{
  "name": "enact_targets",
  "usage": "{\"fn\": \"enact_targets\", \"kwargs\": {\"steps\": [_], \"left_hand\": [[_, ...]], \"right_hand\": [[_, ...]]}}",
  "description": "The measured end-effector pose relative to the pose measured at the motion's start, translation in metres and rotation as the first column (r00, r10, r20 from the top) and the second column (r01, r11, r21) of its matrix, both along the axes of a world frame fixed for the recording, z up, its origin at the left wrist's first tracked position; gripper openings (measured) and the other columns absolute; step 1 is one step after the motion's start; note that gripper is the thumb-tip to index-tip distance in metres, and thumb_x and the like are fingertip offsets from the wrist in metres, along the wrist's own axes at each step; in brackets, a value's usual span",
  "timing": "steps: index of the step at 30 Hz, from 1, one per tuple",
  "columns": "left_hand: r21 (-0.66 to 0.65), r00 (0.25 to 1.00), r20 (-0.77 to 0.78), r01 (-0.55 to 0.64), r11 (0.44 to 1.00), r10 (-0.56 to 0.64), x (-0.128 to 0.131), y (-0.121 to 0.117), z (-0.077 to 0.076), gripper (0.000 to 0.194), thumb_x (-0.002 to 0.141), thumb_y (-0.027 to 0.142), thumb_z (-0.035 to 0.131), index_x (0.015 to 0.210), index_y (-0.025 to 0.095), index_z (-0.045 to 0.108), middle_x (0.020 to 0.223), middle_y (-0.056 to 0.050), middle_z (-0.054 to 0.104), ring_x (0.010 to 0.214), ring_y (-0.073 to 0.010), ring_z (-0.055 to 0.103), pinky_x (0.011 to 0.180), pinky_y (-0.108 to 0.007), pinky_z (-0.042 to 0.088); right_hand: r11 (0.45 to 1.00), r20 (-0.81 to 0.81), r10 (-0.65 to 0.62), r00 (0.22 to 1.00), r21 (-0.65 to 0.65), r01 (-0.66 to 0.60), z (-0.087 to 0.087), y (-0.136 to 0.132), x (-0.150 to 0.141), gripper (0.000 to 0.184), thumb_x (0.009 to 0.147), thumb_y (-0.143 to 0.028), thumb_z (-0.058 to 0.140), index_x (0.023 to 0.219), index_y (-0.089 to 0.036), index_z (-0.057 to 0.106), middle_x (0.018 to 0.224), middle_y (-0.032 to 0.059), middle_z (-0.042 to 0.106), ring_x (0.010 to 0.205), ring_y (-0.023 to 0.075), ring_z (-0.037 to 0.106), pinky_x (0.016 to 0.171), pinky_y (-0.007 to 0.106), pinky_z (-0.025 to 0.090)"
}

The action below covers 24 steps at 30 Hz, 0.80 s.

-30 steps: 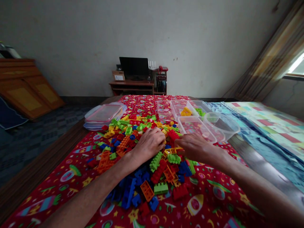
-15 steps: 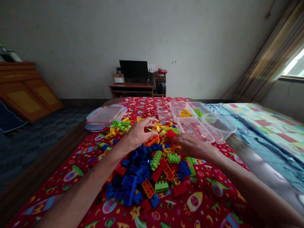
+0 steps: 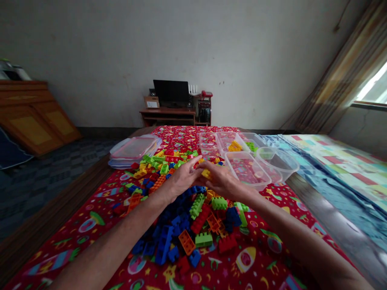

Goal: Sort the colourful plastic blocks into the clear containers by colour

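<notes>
A pale wall [image 3: 136, 52] stands at the far side of the room, and a bed [image 3: 341, 161] with patchwork and blue covers lies to the right. The surface [image 3: 317, 203] fills the middle, mostly covered by a red printed cloth [image 3: 260, 257]. At far left is a wooden cabinet [image 3: 38, 117]; at far right hangs a curtain [image 3: 335, 80]. Beyond the surface, a small desk [image 3: 169, 112] carries a black monitor [image 3: 171, 93].

On the cloth, a wide heap of toy blocks [image 3: 165, 241] spreads from just beyond the hands toward the near side, blue pieces thickest near the middle. Clear lids [image 3: 134, 148] are stacked to its far left. To its far right stand clear containers [image 3: 262, 186]; one holds orange-yellow blocks [image 3: 234, 146], the one beside it green blocks [image 3: 251, 147].

The left hand [image 3: 184, 178] and right hand [image 3: 222, 179] come together over the heap, fingers appearing to meet. A yellow block [image 3: 207, 174] shows in the hollow of the right hand's bent fingers; whether either hand grips anything, I cannot tell. A green block [image 3: 203, 240] lies at the heap's near edge.
</notes>
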State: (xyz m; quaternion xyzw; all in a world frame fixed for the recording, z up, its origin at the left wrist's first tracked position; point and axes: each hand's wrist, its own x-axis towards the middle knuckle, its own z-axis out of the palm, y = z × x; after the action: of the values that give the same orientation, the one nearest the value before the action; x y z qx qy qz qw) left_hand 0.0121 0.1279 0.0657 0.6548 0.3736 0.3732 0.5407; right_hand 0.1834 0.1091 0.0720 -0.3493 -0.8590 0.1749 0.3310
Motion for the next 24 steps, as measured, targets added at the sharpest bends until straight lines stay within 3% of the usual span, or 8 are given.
{"fn": "enact_targets", "kwargs": {"steps": [5,7,9,13,16,19,21,24], "left_hand": [[0.071,0.999,-0.042,-0.021,0.997,0.024,0.002,0.003,-0.004,0.056,0.088,0.043,0.055,0.139,0.020,0.044,0.089,-0.007,0.074,0.079,-0.0230,0.072,0.069,-0.036,0.060],[0.085,0.998,-0.063,-0.004,0.996,0.009,0.003,0.004,-0.003,0.050,0.092,0.039,0.048,0.137,0.019,0.046,0.083,-0.006,0.075,0.071,-0.0215,0.072,0.066,-0.036,0.060],[0.198,0.990,-0.143,0.014,0.980,0.015,0.004,0.002,-0.002,0.042,0.092,0.034,0.047,0.129,0.018,0.054,0.083,-0.006,0.075,0.073,-0.0207,0.072,0.068,-0.034,0.059],[0.492,0.909,-0.415,0.194,0.849,0.032,0.010,-0.010,-0.003,0.030,0.088,0.025,0.053,0.115,0.020,0.064,0.103,-0.006,0.073,0.095,-0.0195,0.068,0.086,-0.032,0.053],[0.580,0.836,-0.547,0.351,0.735,0.032,0.015,-0.018,-0.014,0.028,0.088,0.026,0.057,0.114,0.021,0.065,0.111,-0.006,0.070,0.104,-0.0192,0.064,0.093,-0.032,0.049],[0.608,0.794,-0.601,0.379,0.698,0.093,0.018,-0.022,-0.025,0.028,0.090,0.025,0.056,0.115,0.019,0.064,0.110,-0.007,0.069,0.105,-0.0195,0.061,0.095,-0.033,0.047],[0.606,0.768,-0.629,0.390,0.693,0.119,0.020,-0.022,-0.026,0.028,0.087,0.022,0.059,0.114,0.019,0.065,0.108,-0.007,0.069,0.104,-0.0201,0.061,0.093,-0.033,0.048],[0.591,0.742,-0.660,0.414,0.693,0.119,0.021,-0.020,-0.021,0.027,0.084,0.019,0.061,0.110,0.020,0.067,0.102,-0.006,0.069,0.098,-0.0198,0.063,0.088,-0.032,0.050]], "right_hand": [[0.992,0.046,-0.007,0.999,0.124,0.002,-0.008,0.010,0.007,0.017,0.089,-0.022,0.048,0.105,-0.018,0.051,0.093,0.0066,0.064,0.079,0.0154,0.060,0.068,0.026,0.043],[0.972,0.070,-0.141,0.988,0.201,0.125,-0.001,0.025,0.022,0.017,0.088,-0.021,0.048,0.103,-0.017,0.054,0.088,0.0057,0.065,0.075,0.0147,0.059,0.067,0.025,0.042],[0.913,0.086,-0.344,0.935,0.262,0.311,0.011,0.047,0.040,0.019,0.086,-0.018,0.047,0.102,-0.017,0.057,0.085,0.0060,0.066,0.073,0.0155,0.059,0.067,0.026,0.041],[0.760,0.162,-0.636,0.755,0.301,0.576,0.034,0.103,0.076,0.026,0.082,-0.015,0.046,0.102,-0.015,0.063,0.090,0.0101,0.069,0.082,0.0210,0.063,0.072,0.028,0.042],[0.704,0.249,-0.710,0.659,0.268,0.658,0.042,0.132,0.091,0.035,0.084,-0.024,0.052,0.115,-0.012,0.060,0.100,0.0147,0.069,0.093,0.0263,0.062,0.077,0.032,0.043],[0.722,0.240,-0.691,0.681,0.270,0.637,0.040,0.133,0.088,0.051,0.084,-0.036,0.055,0.128,-0.010,0.053,0.109,0.0177,0.067,0.099,0.0276,0.061,0.082,0.034,0.043],[0.766,0.185,-0.637,0.749,0.263,0.587,0.036,0.119,0.077,0.046,0.087,-0.035,0.051,0.126,-0.011,0.055,0.105,0.0160,0.069,0.094,0.0241,0.063,0.080,0.032,0.043],[0.878,0.160,-0.471,0.867,0.176,0.445,0.029,0.087,0.055,0.032,0.087,-0.029,0.048,0.109,-0.013,0.066,0.088,0.0101,0.071,0.076,0.0173,0.064,0.070,0.027,0.043]]}}
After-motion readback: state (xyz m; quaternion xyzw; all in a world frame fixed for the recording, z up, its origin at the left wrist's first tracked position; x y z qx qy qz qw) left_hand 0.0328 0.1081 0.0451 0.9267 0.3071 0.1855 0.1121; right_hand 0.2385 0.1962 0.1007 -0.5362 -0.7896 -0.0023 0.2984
